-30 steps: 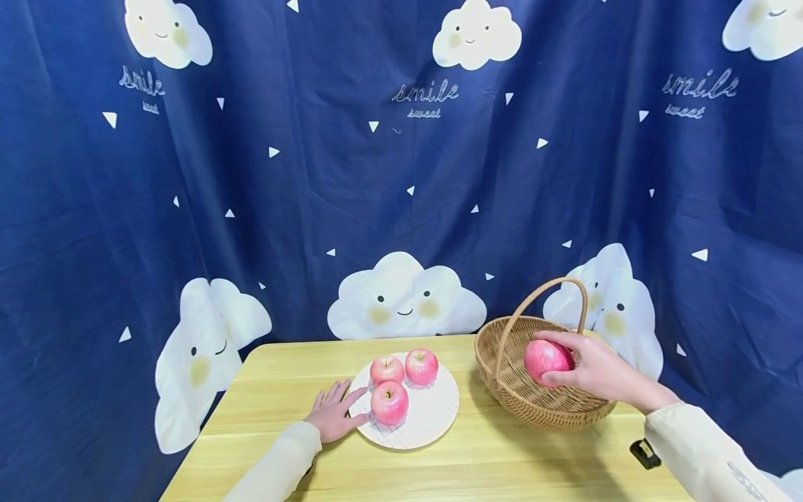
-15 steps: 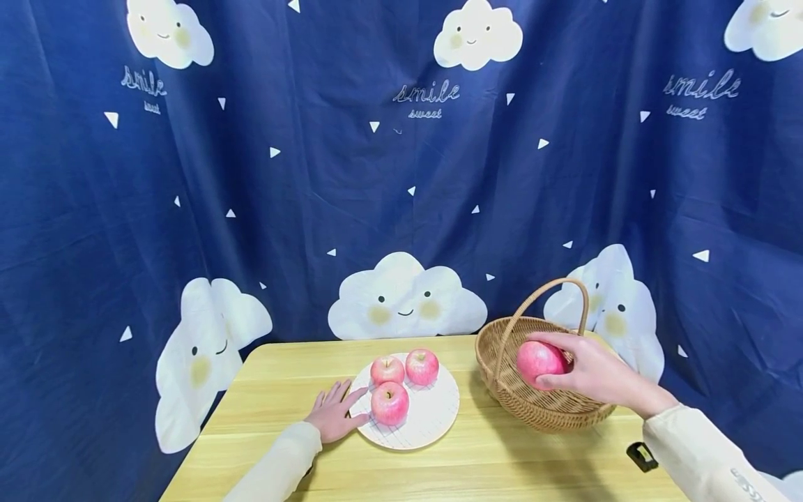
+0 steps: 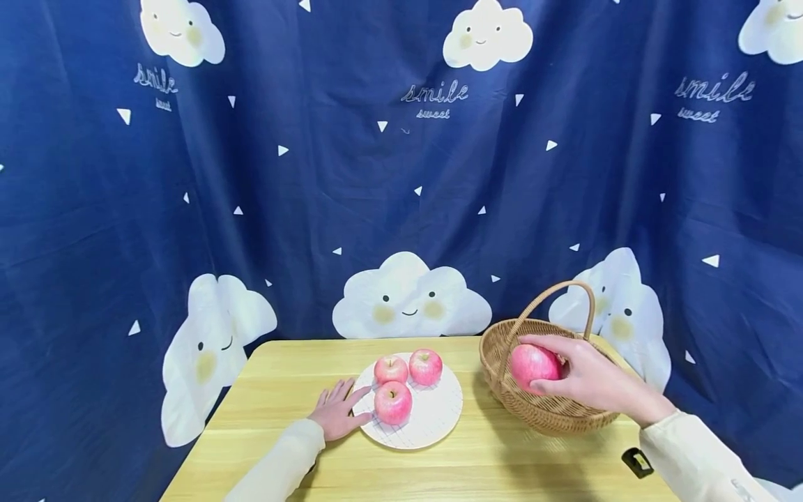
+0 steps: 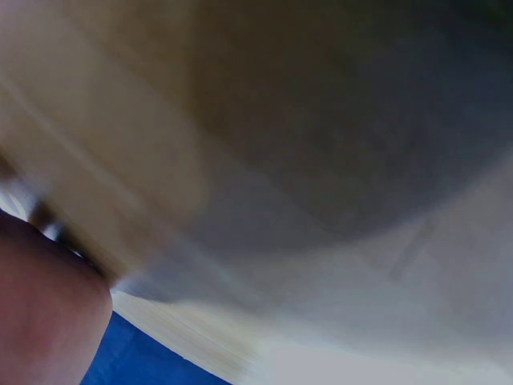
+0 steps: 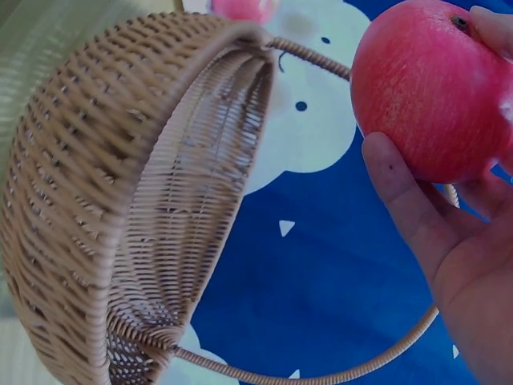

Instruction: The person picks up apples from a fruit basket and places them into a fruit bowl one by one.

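Note:
My right hand [image 3: 591, 376] grips a red apple [image 3: 532, 367] between thumb and fingers, over the wicker basket [image 3: 542, 420]. In the right wrist view, this apple [image 5: 433, 88] is up at the right, apart from the basket's rim [image 5: 180, 120]. My left hand [image 3: 339, 413] lies with its fingers extended at the left edge of the round white plate [image 3: 437, 418]. Its thumb tip is close to the front apple [image 3: 393, 403]. Behind that one are two more apples on the plate, a paler apple [image 3: 391, 369] and a red apple [image 3: 425, 367]. The left wrist view is mostly blurred and dark.
The wooden table [image 3: 276, 376] carries the plate at its middle and the basket at the right. An arched handle [image 3: 544, 293] rises over the basket. A blue curtain [image 3: 314, 209] with clouds hangs behind. A small black device [image 3: 637, 461] is under the right sleeve.
My right hand has moved the gripped apple a little to the left across the basket. My left hand and the apples on the plate have stayed put, while the head view has shifted slightly.

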A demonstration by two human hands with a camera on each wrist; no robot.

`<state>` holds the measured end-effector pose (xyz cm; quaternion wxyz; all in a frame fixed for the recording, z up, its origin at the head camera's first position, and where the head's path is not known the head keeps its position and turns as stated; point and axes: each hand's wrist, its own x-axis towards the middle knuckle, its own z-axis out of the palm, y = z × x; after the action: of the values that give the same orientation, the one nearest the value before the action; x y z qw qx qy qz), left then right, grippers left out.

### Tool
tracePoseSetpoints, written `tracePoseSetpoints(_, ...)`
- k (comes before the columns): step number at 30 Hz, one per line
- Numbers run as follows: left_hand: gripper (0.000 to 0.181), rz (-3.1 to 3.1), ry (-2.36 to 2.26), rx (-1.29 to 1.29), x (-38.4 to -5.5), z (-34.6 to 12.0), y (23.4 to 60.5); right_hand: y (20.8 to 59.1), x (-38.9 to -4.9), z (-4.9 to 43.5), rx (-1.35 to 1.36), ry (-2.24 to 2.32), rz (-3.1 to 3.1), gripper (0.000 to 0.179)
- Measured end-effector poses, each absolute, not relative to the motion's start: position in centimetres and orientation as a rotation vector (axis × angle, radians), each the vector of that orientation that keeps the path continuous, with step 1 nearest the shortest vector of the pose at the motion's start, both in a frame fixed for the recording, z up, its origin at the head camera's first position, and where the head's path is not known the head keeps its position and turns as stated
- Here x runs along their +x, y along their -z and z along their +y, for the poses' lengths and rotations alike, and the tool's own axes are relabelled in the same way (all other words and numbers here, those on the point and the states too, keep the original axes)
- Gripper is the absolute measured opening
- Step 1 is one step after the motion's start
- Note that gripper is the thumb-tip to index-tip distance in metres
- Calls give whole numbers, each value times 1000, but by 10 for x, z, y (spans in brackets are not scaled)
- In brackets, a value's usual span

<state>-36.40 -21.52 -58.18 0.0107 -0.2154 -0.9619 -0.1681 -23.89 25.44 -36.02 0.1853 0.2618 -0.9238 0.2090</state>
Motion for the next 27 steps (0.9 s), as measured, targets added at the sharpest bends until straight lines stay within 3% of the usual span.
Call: tracePoseSetpoints(27,75,-3023,499,-658,-362,-215,578,387,-258,185,927,-660,-2629,67)
